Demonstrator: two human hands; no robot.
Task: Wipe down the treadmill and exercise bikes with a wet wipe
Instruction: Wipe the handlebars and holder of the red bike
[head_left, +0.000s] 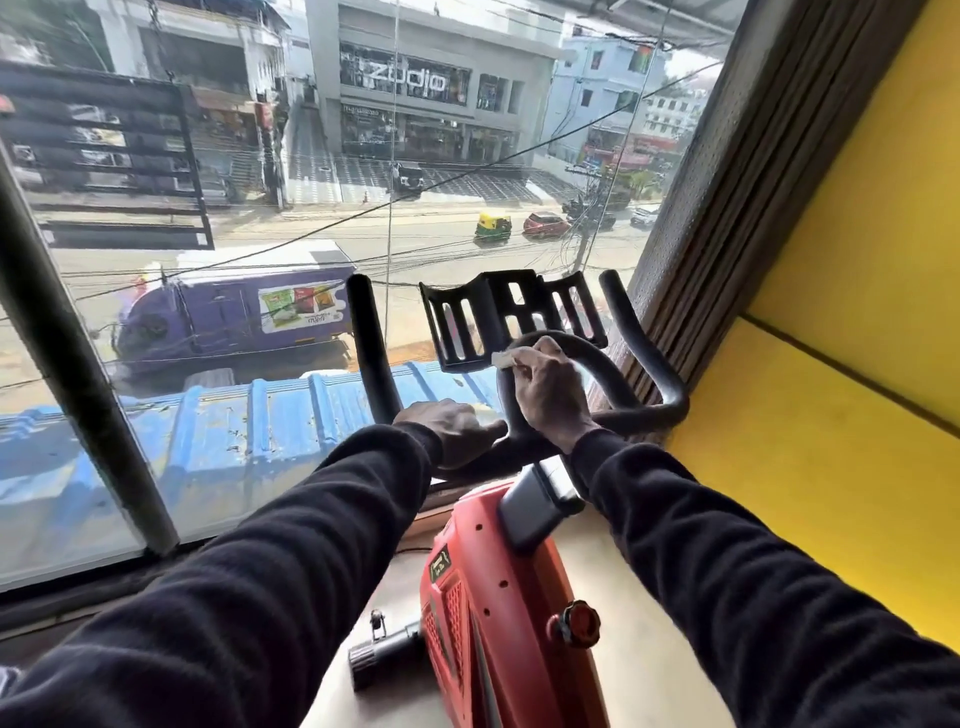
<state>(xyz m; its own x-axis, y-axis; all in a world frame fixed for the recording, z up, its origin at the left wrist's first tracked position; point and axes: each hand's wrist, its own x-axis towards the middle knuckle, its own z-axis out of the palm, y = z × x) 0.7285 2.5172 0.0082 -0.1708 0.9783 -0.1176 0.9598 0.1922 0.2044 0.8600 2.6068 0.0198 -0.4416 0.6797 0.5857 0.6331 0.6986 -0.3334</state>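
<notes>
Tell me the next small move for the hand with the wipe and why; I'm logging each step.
Probably slide the wet wipe along the handlebar loop: the right hand pinches it against the loop's left curve, while the left hand grips the bar, steadying it.

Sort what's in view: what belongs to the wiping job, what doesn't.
In the job: small white wet wipe, black looped handlebar, red exercise bike body, right hand, left hand.
Just there: black slotted device holder, red round adjustment knob.
</notes>
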